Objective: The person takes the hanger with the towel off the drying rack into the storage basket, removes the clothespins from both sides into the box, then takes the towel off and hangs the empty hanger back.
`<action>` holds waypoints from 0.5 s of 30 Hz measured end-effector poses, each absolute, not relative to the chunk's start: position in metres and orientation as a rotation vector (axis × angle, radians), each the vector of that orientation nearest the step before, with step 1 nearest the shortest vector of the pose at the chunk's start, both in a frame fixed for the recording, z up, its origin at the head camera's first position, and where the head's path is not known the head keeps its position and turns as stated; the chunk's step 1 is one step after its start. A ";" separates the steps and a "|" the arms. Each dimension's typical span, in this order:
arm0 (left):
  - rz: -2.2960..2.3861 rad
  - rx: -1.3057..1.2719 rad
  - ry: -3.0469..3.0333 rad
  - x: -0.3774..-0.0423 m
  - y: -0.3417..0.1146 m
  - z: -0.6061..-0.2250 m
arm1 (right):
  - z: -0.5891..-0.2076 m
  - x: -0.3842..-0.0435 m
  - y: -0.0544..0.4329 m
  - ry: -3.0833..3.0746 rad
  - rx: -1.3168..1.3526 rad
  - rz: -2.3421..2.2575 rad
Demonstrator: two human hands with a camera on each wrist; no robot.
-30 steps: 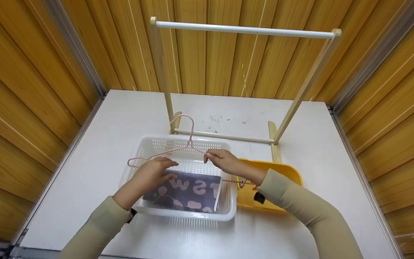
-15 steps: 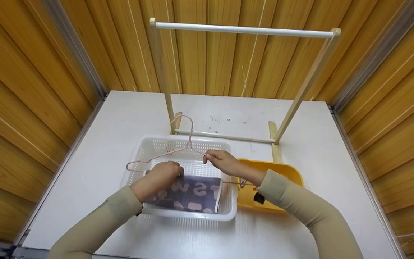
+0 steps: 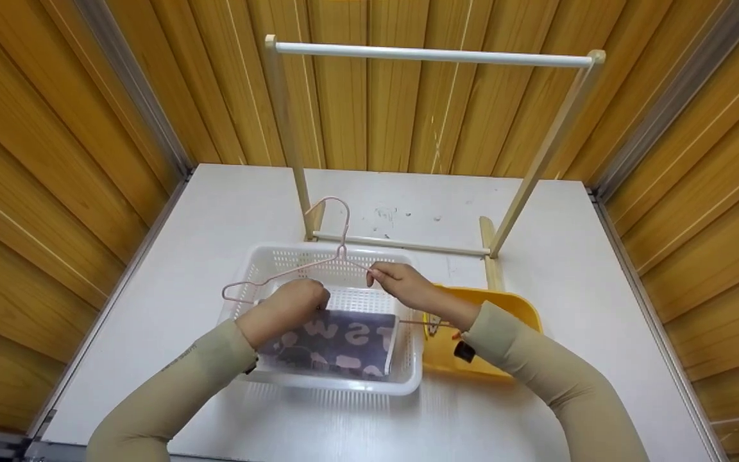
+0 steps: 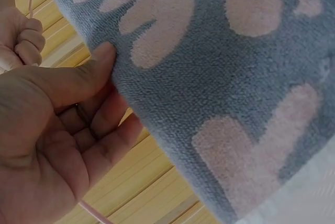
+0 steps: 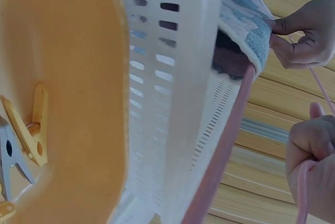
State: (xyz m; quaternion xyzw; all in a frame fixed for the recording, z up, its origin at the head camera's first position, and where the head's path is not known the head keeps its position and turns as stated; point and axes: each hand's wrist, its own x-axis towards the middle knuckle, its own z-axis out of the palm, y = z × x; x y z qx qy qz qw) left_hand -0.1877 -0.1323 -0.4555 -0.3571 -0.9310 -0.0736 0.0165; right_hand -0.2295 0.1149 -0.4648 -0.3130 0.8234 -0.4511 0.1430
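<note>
A pink hanger (image 3: 289, 271) tilts over the white basket (image 3: 417, 359), its hook toward the back. Folded over its lower bar is a grey-blue towel (image 3: 350, 343) with pink lettering. My right hand (image 3: 401, 282) grips the hanger's right shoulder. At the towel's upper folded edge, my left hand (image 3: 289, 308) pinches the fabric. Thumb and fingers of the left hand (image 4: 47, 124) meet the towel (image 4: 172, 93) in the left wrist view. From the right wrist view, the hanger's bar (image 5: 225, 150) runs out of the towel's fold (image 5: 256, 51). The towel's underside is mostly hidden.
A yellow bin (image 3: 523, 308) stands right of the basket, holding clothespins (image 5: 34, 127) and a small black object (image 3: 464, 351). Behind them rises a wooden rack (image 3: 536, 160) with a white top rail (image 3: 433, 54). Wood-patterned walls (image 3: 382, 115) enclose the white table (image 3: 151, 282).
My left hand has moved from the towel's left side inward and its fingers have curled onto the top edge. The hanger has shifted slightly; my right hand keeps its grip.
</note>
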 end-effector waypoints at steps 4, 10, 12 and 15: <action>-0.263 -1.132 -2.869 -0.188 -0.131 -0.450 | -0.460 -0.229 0.119 2.396 -0.896 -1.296; -0.305 -1.161 -2.789 -0.187 -0.130 -0.439 | -0.451 -0.227 0.128 2.403 -0.930 -1.301; -0.342 -1.149 -2.774 -0.186 -0.130 -0.432 | -0.448 -0.227 0.131 2.407 -0.942 -1.319; -0.401 -1.133 -2.759 -0.187 -0.129 -0.423 | -0.445 -0.227 0.135 2.421 -0.926 -1.348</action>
